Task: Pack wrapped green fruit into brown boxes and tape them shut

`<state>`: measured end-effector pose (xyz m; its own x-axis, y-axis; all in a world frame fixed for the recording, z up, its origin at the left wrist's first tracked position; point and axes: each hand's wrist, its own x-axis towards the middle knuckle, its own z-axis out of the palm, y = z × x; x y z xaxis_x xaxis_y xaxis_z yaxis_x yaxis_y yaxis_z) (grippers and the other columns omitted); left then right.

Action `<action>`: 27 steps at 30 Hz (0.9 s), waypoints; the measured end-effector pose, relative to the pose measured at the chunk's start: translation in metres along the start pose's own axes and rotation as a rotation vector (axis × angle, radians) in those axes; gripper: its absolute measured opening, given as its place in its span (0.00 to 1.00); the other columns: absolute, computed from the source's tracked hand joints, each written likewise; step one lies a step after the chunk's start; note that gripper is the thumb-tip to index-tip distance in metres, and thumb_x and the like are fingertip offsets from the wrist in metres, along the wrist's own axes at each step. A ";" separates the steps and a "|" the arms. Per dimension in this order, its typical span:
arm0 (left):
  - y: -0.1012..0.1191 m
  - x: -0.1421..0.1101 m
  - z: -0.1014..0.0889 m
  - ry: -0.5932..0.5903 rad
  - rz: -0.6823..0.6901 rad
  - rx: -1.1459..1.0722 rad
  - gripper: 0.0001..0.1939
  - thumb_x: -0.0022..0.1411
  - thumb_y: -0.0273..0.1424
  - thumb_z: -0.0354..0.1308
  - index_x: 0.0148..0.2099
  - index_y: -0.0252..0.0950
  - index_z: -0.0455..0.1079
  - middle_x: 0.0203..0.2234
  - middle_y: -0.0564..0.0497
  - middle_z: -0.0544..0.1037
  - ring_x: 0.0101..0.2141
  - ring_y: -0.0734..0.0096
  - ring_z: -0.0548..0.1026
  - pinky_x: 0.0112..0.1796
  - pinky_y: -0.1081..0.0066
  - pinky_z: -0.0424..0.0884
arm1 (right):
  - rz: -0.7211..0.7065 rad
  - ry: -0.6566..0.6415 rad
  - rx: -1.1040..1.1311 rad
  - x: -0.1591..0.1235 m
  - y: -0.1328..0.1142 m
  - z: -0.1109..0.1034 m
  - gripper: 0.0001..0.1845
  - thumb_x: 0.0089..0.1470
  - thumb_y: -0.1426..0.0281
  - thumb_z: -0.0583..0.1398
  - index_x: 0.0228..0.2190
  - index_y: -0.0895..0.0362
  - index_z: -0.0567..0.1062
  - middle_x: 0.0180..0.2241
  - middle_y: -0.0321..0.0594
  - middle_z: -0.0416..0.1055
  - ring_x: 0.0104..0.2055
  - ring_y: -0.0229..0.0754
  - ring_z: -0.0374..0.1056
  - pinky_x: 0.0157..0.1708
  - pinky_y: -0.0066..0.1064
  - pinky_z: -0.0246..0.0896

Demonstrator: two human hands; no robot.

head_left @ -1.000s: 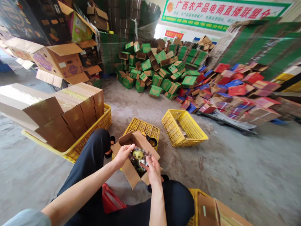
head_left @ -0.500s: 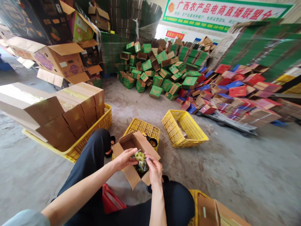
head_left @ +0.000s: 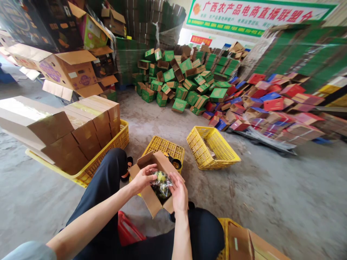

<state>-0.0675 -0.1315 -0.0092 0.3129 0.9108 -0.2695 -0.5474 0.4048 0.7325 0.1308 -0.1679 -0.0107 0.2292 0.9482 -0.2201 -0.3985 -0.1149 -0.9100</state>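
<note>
A small open cardboard box (head_left: 151, 200) rests on my lap, its flaps spread. Inside it lies a clear plastic bag (head_left: 162, 185) holding a yellow-green fruit. My left hand (head_left: 142, 178) holds the bag's left side at the box's opening. My right hand (head_left: 178, 193) presses on the bag's right side over the box's near right flap. Both hands touch the bag.
An upturned yellow crate (head_left: 165, 147) with a black tape dispenser (head_left: 175, 163) stands just beyond the box. Another yellow crate (head_left: 211, 147) lies to the right. A crate of sealed brown boxes (head_left: 89, 122) sits at left. Heaps of green (head_left: 187, 83) and red boxes (head_left: 271, 104) fill the back.
Both hands have moved the bagged fruit deeper into the box. My right hand has shifted from pinching the bag's top to pressing flat on its side.
</note>
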 end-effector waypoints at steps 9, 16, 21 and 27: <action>-0.003 -0.002 0.004 -0.032 0.021 0.055 0.54 0.42 0.21 0.71 0.72 0.43 0.60 0.58 0.40 0.75 0.48 0.60 0.77 0.45 0.68 0.72 | 0.025 -0.022 -0.090 -0.003 0.006 0.000 0.30 0.45 0.56 0.74 0.50 0.49 0.82 0.51 0.45 0.81 0.49 0.55 0.79 0.41 0.40 0.77; 0.002 -0.003 0.003 0.021 -0.112 0.037 0.33 0.52 0.36 0.75 0.58 0.32 0.74 0.40 0.42 0.82 0.34 0.70 0.78 0.40 0.70 0.72 | 0.000 0.017 -0.042 0.003 0.013 -0.005 0.27 0.44 0.59 0.74 0.47 0.51 0.84 0.50 0.44 0.81 0.51 0.54 0.78 0.47 0.41 0.76; 0.003 -0.005 0.002 -0.057 -0.048 0.198 0.27 0.50 0.49 0.75 0.42 0.30 0.80 0.35 0.44 0.81 0.33 0.70 0.76 0.40 0.70 0.71 | -0.023 -0.009 -0.078 0.003 0.014 -0.005 0.27 0.46 0.58 0.73 0.49 0.52 0.83 0.51 0.45 0.81 0.50 0.54 0.78 0.49 0.43 0.75; 0.000 -0.006 0.002 -0.038 -0.017 0.247 0.26 0.52 0.51 0.73 0.38 0.31 0.82 0.30 0.47 0.80 0.30 0.72 0.73 0.39 0.71 0.69 | -0.054 0.007 -0.074 0.004 0.015 -0.006 0.25 0.46 0.59 0.73 0.47 0.51 0.83 0.48 0.44 0.82 0.48 0.52 0.79 0.49 0.42 0.74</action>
<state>-0.0675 -0.1373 -0.0066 0.3518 0.8984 -0.2628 -0.3371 0.3835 0.8598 0.1313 -0.1679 -0.0278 0.2549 0.9515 -0.1724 -0.3190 -0.0856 -0.9439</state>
